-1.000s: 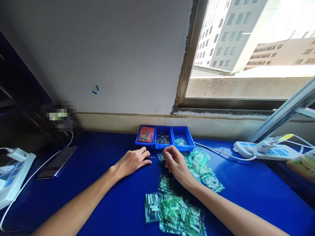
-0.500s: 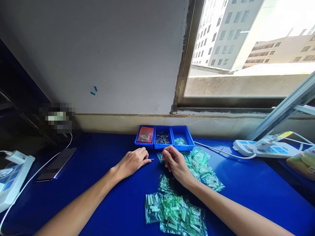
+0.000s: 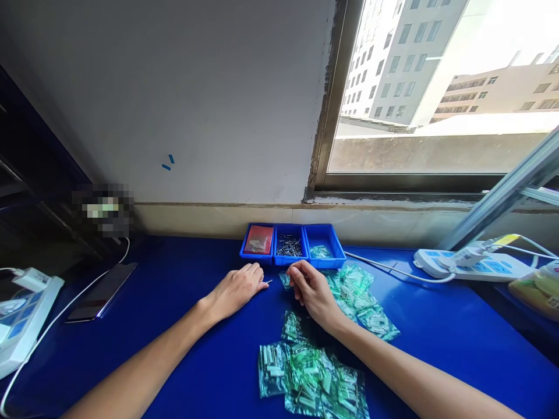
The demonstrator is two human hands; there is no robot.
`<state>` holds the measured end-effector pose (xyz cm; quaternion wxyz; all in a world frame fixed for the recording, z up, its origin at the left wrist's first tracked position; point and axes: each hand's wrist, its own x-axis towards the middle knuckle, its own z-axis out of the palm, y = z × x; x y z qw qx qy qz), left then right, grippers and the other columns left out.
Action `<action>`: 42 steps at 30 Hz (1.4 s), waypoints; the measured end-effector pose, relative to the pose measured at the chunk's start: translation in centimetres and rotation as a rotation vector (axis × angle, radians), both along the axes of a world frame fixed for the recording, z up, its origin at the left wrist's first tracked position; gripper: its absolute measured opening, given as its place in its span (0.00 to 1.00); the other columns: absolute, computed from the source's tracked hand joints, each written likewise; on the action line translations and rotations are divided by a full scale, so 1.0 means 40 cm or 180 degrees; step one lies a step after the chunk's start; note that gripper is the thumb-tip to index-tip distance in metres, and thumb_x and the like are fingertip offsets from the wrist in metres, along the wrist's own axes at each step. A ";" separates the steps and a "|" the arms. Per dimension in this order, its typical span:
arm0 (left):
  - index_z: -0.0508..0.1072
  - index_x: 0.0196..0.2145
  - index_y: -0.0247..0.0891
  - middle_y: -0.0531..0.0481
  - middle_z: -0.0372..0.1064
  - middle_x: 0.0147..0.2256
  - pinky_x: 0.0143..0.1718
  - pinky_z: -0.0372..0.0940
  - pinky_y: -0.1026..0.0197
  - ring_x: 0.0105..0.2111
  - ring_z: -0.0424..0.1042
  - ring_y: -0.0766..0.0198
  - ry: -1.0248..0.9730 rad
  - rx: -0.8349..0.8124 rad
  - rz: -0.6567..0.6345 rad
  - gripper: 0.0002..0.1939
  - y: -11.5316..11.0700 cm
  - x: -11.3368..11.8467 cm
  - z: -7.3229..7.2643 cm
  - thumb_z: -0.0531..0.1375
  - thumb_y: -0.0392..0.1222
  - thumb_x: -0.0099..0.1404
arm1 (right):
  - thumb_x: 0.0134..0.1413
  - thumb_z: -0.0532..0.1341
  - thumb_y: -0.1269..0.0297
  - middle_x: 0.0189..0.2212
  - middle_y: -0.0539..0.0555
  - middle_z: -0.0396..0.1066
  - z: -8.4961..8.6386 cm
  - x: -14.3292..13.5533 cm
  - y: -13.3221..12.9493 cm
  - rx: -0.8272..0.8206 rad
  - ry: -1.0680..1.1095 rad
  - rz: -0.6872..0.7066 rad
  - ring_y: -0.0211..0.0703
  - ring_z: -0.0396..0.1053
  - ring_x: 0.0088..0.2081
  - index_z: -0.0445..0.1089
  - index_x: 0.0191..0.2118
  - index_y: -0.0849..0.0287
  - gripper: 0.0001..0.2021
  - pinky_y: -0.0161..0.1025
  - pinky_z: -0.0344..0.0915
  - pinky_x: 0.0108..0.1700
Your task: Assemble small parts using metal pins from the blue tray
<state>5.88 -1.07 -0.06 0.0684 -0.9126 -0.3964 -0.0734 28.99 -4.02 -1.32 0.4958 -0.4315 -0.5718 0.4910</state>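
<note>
In the head view, the left hand (image 3: 238,289) rests on the blue desk (image 3: 209,372), its fingers closed over a thin metal pin (image 3: 269,281) whose tip pokes out past the thumb. The right hand (image 3: 313,295) curls its fingers beside green packets (image 3: 354,291), their grip impossible to tell, near three blue bins (image 3: 289,260).

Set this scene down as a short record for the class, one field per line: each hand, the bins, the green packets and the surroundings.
Left hand: palm down; thin metal piece pokes out by the thumb, grip hidden
Right hand: fingers curled; anything inside hidden
Blue bins: three; red packet left, metal pins middle, green packaging right
Green packets: pile nearest the camera, more beyond
Phone: far left
Power strips: one each side
</note>
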 end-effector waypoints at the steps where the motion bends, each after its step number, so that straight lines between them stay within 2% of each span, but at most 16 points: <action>1: 0.67 0.40 0.37 0.47 0.69 0.40 0.35 0.63 0.60 0.37 0.71 0.60 0.0011 0.0013 0.0008 0.17 -0.001 0.000 0.001 0.49 0.51 0.81 | 0.67 0.59 0.41 0.28 0.48 0.67 0.002 0.000 0.000 0.0007 0.0000 -0.0006 0.35 0.62 0.22 0.68 0.39 0.55 0.20 0.31 0.56 0.19; 6: 0.66 0.41 0.37 0.46 0.68 0.40 0.35 0.64 0.59 0.37 0.71 0.59 0.0014 0.0106 0.0024 0.17 -0.003 -0.001 0.001 0.46 0.49 0.82 | 0.67 0.59 0.41 0.22 0.46 0.64 0.017 0.002 -0.004 0.0024 -0.0152 -0.0008 0.35 0.57 0.18 0.72 0.42 0.56 0.21 0.33 0.55 0.19; 10: 0.65 0.42 0.38 0.48 0.69 0.39 0.35 0.63 0.60 0.37 0.71 0.60 -0.0046 0.0066 0.0037 0.16 0.000 0.000 0.001 0.46 0.49 0.82 | 0.67 0.58 0.40 0.21 0.45 0.60 0.017 0.002 -0.003 -0.0030 -0.0071 -0.0088 0.35 0.55 0.18 0.72 0.43 0.56 0.22 0.33 0.53 0.19; 14: 0.63 0.42 0.39 0.50 0.70 0.39 0.34 0.63 0.61 0.36 0.72 0.61 -0.0142 -0.0021 0.0099 0.14 0.002 0.000 -0.002 0.47 0.49 0.82 | 0.67 0.58 0.41 0.23 0.44 0.57 0.012 -0.001 -0.001 -0.0037 0.0184 -0.0092 0.34 0.54 0.20 0.71 0.46 0.55 0.20 0.32 0.53 0.20; 21: 0.65 0.43 0.39 0.51 0.70 0.38 0.34 0.66 0.62 0.36 0.74 0.61 -0.0062 0.0035 0.0090 0.13 0.002 -0.003 -0.007 0.49 0.49 0.82 | 0.67 0.59 0.43 0.30 0.47 0.63 0.005 -0.002 0.000 0.0016 0.0303 -0.0132 0.32 0.56 0.20 0.68 0.54 0.52 0.20 0.32 0.53 0.19; 31: 0.66 0.43 0.38 0.48 0.69 0.39 0.32 0.67 0.62 0.35 0.74 0.61 0.0154 0.0205 0.0077 0.16 -0.005 0.007 -0.002 0.45 0.49 0.82 | 0.64 0.61 0.40 0.30 0.47 0.66 0.002 -0.003 0.005 0.0009 0.0224 -0.0240 0.34 0.58 0.21 0.70 0.46 0.53 0.21 0.34 0.56 0.20; 39: 0.65 0.46 0.39 0.48 0.71 0.43 0.37 0.66 0.61 0.39 0.74 0.60 -0.0156 -0.0130 -0.0137 0.20 -0.012 -0.002 0.019 0.47 0.59 0.80 | 0.66 0.60 0.42 0.30 0.47 0.65 -0.001 -0.001 0.007 -0.0042 0.0280 -0.0203 0.33 0.58 0.20 0.69 0.46 0.54 0.19 0.33 0.56 0.19; 42: 0.65 0.46 0.40 0.49 0.71 0.42 0.36 0.66 0.60 0.40 0.74 0.58 -0.0249 -0.0190 -0.0174 0.24 -0.015 -0.004 0.020 0.51 0.66 0.75 | 0.65 0.61 0.41 0.30 0.47 0.66 -0.001 -0.001 0.008 -0.0064 0.0290 -0.0223 0.33 0.58 0.20 0.69 0.46 0.54 0.20 0.33 0.56 0.19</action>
